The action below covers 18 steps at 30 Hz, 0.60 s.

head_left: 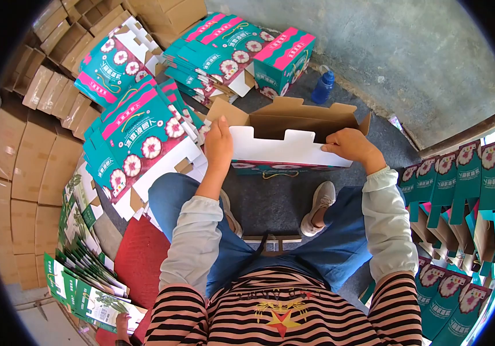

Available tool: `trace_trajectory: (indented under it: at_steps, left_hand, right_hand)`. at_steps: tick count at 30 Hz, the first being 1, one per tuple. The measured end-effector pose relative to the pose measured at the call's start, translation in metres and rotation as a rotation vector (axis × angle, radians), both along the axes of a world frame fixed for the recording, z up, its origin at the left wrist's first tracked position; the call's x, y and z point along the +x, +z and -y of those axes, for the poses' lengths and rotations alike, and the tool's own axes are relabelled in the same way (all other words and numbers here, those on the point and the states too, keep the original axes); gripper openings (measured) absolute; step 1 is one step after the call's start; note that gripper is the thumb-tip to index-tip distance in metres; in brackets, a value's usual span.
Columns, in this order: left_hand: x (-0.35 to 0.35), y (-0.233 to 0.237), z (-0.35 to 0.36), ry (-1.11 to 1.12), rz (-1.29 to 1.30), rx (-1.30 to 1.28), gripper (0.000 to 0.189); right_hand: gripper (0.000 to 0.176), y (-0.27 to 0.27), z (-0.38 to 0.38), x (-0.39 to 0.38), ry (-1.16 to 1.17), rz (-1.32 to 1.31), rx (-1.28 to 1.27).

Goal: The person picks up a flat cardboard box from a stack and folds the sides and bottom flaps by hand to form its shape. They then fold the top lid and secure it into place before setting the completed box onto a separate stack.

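An open cardboard gift box (259,147) stands in front of me above the floor, white and teal outside on the side nearest me and brown inside. Its top flaps are raised, and a looped cord handle hangs on the near side. My left hand (219,141) is closed on the box's left corner, fingers up against the flap. At the right end, my right hand (352,145) grips the white upper edge, its thumb and fingers pinching the card. Part of the right fingers is hidden behind the wall.
Flat printed cartons (138,135) lie stacked at left. A finished box (285,60) and a blue bottle (323,86) stand near the wall. Brown cartons (19,155) line the left; teal boxes (458,179) fill the right. Another person's hand (122,324) touches green packaging (94,300).
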<state>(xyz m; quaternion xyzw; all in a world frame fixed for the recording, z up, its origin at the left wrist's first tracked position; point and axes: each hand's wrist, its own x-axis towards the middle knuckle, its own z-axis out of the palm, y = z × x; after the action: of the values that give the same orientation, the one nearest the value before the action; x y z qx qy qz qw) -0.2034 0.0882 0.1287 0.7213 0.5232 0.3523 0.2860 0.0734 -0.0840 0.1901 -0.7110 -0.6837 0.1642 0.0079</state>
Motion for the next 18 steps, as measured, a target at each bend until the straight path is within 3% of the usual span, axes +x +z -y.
trace_trajectory:
  at_steps: [5,7,10,13,16,18]
  left_hand:
    - [0.008,-0.011,0.001,0.027,-0.104,0.313,0.028]
    - [0.008,-0.013,0.001,0.084,-0.153,0.453,0.03]
    - [0.012,-0.027,-0.004,0.18,-0.017,0.435,0.042]
    - [0.013,-0.032,-0.007,0.106,0.191,0.13,0.048]
    - [0.016,-0.03,-0.008,0.186,0.342,0.035,0.052]
    - [0.016,-0.029,-0.01,0.102,0.317,0.067,0.044]
  right_hand:
    - [0.034,-0.011,-0.003,0.014,-0.038,-0.078,-0.044]
    - [0.034,-0.016,-0.002,0.015,-0.059,-0.065,-0.043]
    - [0.036,-0.024,-0.002,0.014,-0.082,-0.037,-0.03]
    - [0.039,-0.028,0.0,0.014,-0.093,-0.025,0.001]
    - [0.042,-0.032,0.002,0.014,-0.092,-0.028,0.038]
    - [0.045,-0.038,0.001,0.013,-0.095,-0.031,0.034]
